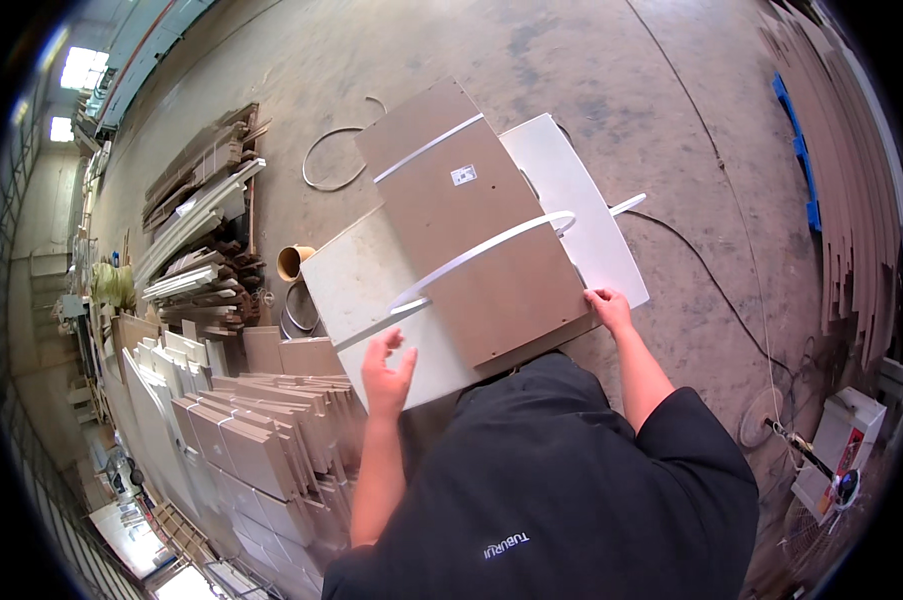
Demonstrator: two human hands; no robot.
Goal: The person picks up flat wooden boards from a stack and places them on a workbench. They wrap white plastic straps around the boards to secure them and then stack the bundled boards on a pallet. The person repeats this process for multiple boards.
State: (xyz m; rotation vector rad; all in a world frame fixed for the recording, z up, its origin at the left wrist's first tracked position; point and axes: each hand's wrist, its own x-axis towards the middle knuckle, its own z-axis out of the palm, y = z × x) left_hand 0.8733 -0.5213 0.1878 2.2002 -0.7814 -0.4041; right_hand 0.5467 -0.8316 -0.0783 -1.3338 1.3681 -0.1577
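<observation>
A stack of brown panels (471, 265) lies before me on a pale work surface (356, 265). One white strap (426, 148) runs flat across its far part. A second white strap (481, 245) arches loosely above the nearer part. My right hand (608, 306) grips the edge of the brown panels near their close right corner, thumb and fingers together. Over the pale surface, left of the panels, my left hand (387, 370) is raised with its fingers apart and holds nothing. A small white label (464, 175) is stuck on the top panel.
A white board (611, 245) sticks out at the right of the work surface. Strapped panel stacks (236, 450) stand at the left, below a pile of offcuts (201, 220). A dark cable (696, 262) crosses the floor at right. A fan (811, 525) stands at the lower right.
</observation>
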